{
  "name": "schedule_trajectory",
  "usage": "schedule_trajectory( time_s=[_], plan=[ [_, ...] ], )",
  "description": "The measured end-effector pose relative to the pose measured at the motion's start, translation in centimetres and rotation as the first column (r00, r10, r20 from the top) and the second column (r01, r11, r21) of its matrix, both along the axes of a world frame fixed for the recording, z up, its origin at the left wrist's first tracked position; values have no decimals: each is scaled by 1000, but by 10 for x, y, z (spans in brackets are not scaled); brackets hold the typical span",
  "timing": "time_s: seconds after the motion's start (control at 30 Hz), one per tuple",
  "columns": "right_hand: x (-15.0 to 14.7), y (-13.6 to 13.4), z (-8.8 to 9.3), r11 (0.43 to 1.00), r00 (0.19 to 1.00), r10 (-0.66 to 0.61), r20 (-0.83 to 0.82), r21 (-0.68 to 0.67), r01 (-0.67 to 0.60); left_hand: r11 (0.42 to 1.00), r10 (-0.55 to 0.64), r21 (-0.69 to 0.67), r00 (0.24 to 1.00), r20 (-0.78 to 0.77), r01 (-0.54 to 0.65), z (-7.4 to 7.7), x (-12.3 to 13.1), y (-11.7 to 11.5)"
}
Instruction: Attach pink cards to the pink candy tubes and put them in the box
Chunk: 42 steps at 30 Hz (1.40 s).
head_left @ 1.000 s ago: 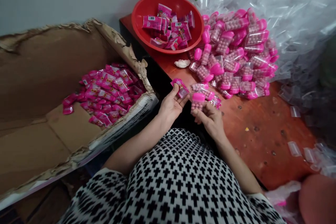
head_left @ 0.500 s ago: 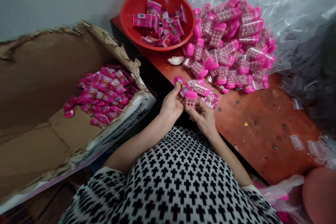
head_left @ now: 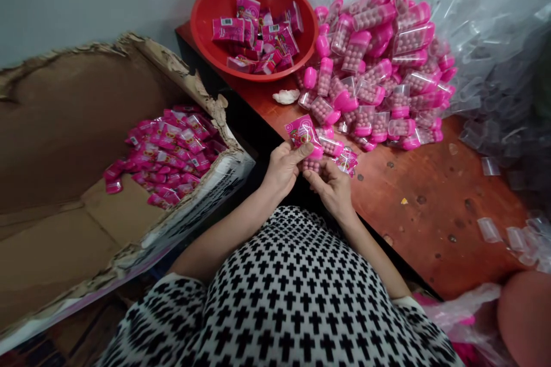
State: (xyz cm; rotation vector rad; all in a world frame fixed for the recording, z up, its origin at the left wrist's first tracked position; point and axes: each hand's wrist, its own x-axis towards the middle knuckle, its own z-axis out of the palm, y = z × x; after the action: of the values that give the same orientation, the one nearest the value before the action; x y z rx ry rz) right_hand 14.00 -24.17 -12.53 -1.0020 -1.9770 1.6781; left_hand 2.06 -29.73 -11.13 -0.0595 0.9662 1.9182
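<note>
Between the fingers of my left hand (head_left: 280,172) is a printed pink wrapper (head_left: 300,128), its thumb lying across the wrapper's lower end. My right hand (head_left: 334,188) grips the lower part of a small clear candy bottle (head_left: 311,166) with pink balls inside and a pink cap. The wrapper's lower end meets the capped top; whether it goes around the cap is hidden by my left thumb. Just beyond my hands, on the table edge, lie a similar bottle (head_left: 330,146) and some flat printed wrappers (head_left: 346,160).
A large pile of filled candy bottles (head_left: 365,80) covers the back of the red-brown table (head_left: 413,178). A red basin (head_left: 200,40) holds wrapped pink packs. At left, a torn cardboard box (head_left: 55,229) contains many pink packs (head_left: 167,149). Clear empty tubes (head_left: 489,230) lie at right.
My left hand has brought the wrapper right and down onto the bottle's capped top, its thumb now over it. My right hand has stayed nearly still, holding the bottle.
</note>
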Motion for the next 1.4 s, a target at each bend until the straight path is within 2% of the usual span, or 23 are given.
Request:
schedule_trajectory(
  time_s=[0.1,0.17,0.3,0.37,0.5,0.57,0.63,0.7,0.83,1.0,1.17,1.27,1.33,1.4],
  plan=[
    [1,1,0,1000,1000,10,-24,-28,-10,998,-49,-38,999,3,49,-2,-1,-1],
    [-1,3,3,989,997,43,-61,-136,-51,996,-76,-42,997,-14,76,-3,-3,-2],
    [-5,9,7,927,986,94,-134,-351,-136,990,-135,-55,988,-79,131,-4,-9,-1],
    [-6,10,7,933,987,94,-129,-334,-133,988,-147,-71,980,-134,139,-5,-12,0],
    [-4,10,4,987,995,32,-92,-153,-46,978,-193,-109,965,-176,175,-7,-13,1],
    [-4,10,2,979,993,38,-110,-194,-59,972,-219,-120,963,-158,201,-8,-11,0],
    [-5,12,0,945,988,50,-146,-314,-94,965,-246,-125,959,-142,229,-8,-8,-1],
    [-7,12,-2,921,985,10,-170,-381,-75,958,-272,-128,953,-137,255,-8,-4,-1],
    [-8,8,-2,931,970,-123,-208,-364,40,959,-273,-117,953,-131,259,-6,-1,-1],
    [-5,0,1,913,945,-132,-298,-407,-1,985,-154,-86,988,-15,153,-4,-1,-4],
    [-14,0,2,921,921,-170,-352,-390,21,982,-187,-39,982,9,187,0,12,-10],
    [-18,3,7,931,922,-132,-365,-365,-11,998,-55,-10,998,-20,54,8,9,-20],
    [-14,11,12,948,924,-128,-360,-319,7,987,158,3,985,-66,-158,14,-2,-31],
    [-4,24,16,967,923,-163,-349,-243,79,931,363,1,921,-139,-366,17,-14,-42]
  ],
)
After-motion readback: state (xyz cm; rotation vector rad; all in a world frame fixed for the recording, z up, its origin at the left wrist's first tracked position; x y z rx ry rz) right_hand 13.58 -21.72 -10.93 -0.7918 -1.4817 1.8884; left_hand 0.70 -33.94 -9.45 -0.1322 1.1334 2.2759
